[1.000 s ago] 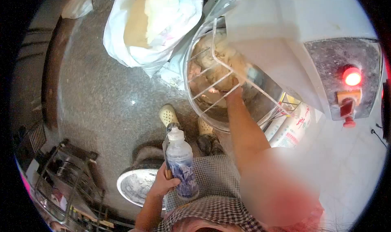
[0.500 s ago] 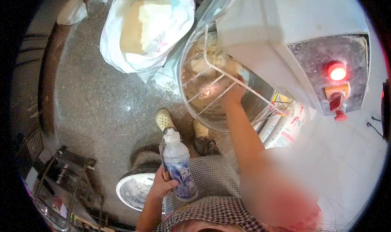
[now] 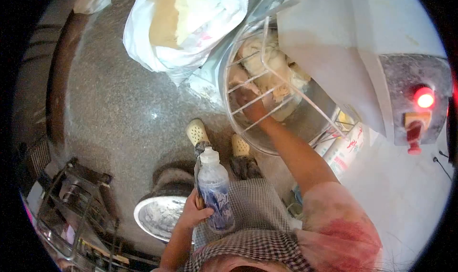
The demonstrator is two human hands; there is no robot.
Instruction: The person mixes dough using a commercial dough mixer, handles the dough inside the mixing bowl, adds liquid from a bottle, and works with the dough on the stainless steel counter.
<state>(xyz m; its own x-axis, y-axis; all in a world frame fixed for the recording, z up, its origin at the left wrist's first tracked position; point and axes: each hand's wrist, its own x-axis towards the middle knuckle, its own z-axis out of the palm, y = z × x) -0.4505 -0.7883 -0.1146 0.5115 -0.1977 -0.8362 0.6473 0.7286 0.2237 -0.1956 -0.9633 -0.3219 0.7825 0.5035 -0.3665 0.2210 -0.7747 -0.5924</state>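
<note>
My left hand (image 3: 194,212) is closed around a plastic bottle (image 3: 213,191) with a white cap and a blue-patterned side. A thin flat thing with a brownish edge is pinned beside the bottle in the same grip; I cannot make out its kind. My right hand (image 3: 249,99) reaches under the wire guard (image 3: 296,96) into the metal mixing bowl (image 3: 312,112), at the bowl's left side. Pale, lumpy dough (image 3: 276,64) lies in the bowl, close to that hand. Guard bars and blur obscure the right fingers.
The mixer (image 3: 334,43) has a lit red lamp (image 3: 424,98) and a switch (image 3: 414,131). A white sack (image 3: 143,50) of pale powder stands left of the bowl. A floury basin (image 3: 152,219) is by my left arm, a metal rack (image 3: 71,210) further left, printed bags (image 3: 341,155) at right.
My right hand has moved from the right part of the bowl to its left side, and more dough shows. The view has shifted slightly. My left hand still holds the bottle.
</note>
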